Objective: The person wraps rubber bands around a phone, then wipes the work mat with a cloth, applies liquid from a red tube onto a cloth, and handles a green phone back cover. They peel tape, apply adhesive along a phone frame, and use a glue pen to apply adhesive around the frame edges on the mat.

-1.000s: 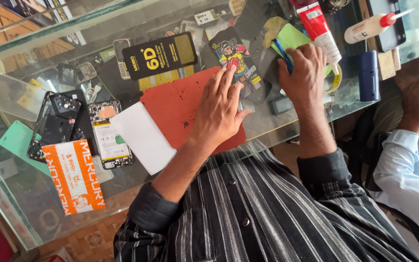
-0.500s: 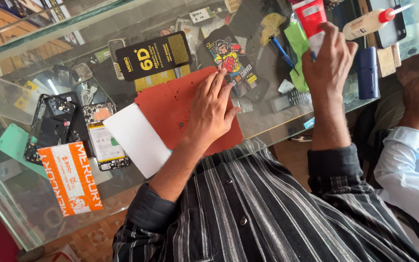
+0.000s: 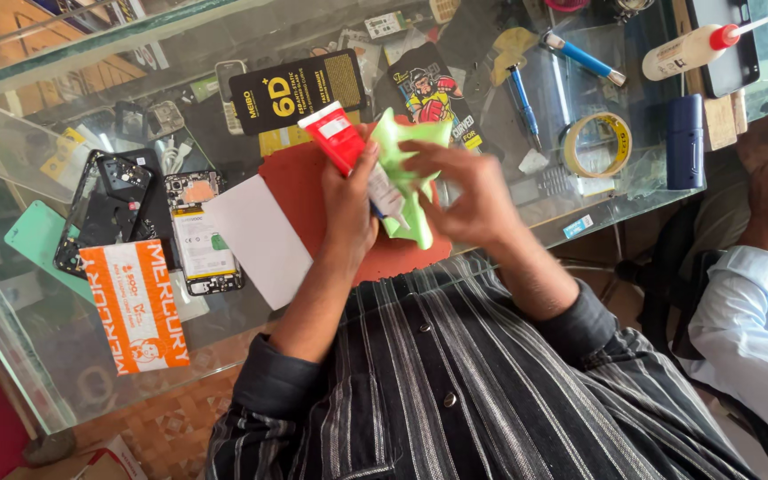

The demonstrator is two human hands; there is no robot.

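— Where is the red-and-white tube [image 3: 348,151]?

— Above the red mat [image 3: 313,191], gripped in the left hand [image 3: 350,206], fingers closed round its lower part, red end pointing up and away.

— And the right hand [image 3: 464,191]?

— It pinches a light green cloth [image 3: 406,169], which lies against the tube.

— What lies around them?

— A white card [image 3: 260,238] overlaps the mat's left edge. Beside it lie an opened phone [image 3: 202,233] and an orange packet [image 3: 135,307]. A tape roll [image 3: 596,144] sits to the right on the glass counter [image 3: 526,209].
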